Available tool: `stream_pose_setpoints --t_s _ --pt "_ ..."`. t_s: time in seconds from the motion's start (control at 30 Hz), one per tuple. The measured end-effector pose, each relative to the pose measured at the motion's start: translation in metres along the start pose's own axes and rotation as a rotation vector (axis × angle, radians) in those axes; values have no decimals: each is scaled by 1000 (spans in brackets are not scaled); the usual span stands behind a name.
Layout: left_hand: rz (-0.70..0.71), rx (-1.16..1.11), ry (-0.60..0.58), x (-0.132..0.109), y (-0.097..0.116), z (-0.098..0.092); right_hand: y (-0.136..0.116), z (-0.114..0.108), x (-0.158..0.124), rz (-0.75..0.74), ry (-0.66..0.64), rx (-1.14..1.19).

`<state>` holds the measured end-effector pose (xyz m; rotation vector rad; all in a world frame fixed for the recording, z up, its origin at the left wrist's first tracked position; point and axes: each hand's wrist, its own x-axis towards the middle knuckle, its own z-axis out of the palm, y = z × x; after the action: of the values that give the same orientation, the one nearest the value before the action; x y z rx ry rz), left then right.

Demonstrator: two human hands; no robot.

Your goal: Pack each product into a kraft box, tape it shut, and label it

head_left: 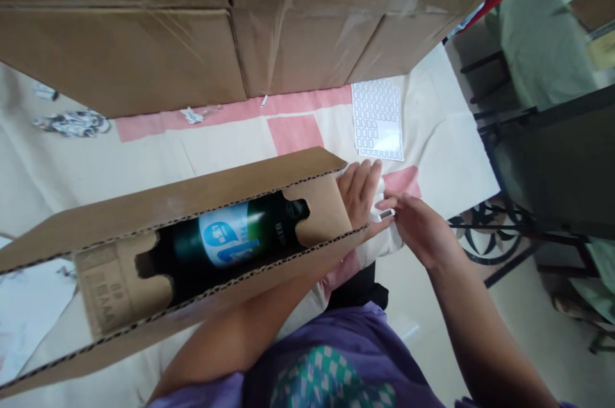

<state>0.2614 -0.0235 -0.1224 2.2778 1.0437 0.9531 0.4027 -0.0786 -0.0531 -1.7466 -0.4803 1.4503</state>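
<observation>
A long open cardboard box (298, 161) lies tilted in front of me. In it a dark green bottle (262, 219) with a blue and white label rests in cut-out cardboard supports. My left forearm passes under the box, and my left hand (356, 193) comes out at its right end. Between its fingers and thumb sits a small white object (383, 211) with a dark patch; its kind is unclear. My right hand (418, 222) pinches the same object from the right. Beyond the hands lies a sticker sheet (377, 116) with rows of small outlined labels.
Taped cardboard cartons (298, 49) stand stacked along the back of the cloth-covered table (451, 145). Crumpled scraps (74, 123) lie at the left, and white paper (36, 312) sits under the box's left end. A dark panel (542, 158) stands at the right.
</observation>
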Motion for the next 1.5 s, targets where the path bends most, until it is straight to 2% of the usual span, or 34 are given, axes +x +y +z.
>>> stream_pose_setpoints --t_s 0.13,0.33,0.6,0.83,1.1,1.37,1.5 --pt "-1 -4 34 -3 -1 3 -6 -2 -5 24 -10 -29" --pt "-1 -20 35 -4 -2 2 -13 2 -15 -112 51 -73" --pt "1 -44 1 -3 -4 0 1 5 -22 -170 145 -105" --pt "-36 -153 -23 -3 -4 0 3 6 -29 -121 189 -105" --pt "-77 -134 -44 -4 0 -2 14 2 -19 -106 259 -106" --pt "-35 -141 -28 -4 -5 1 31 12 -33 -233 294 -40" --pt "-30 -107 -9 -3 -6 1 39 14 -34 -238 314 -28"
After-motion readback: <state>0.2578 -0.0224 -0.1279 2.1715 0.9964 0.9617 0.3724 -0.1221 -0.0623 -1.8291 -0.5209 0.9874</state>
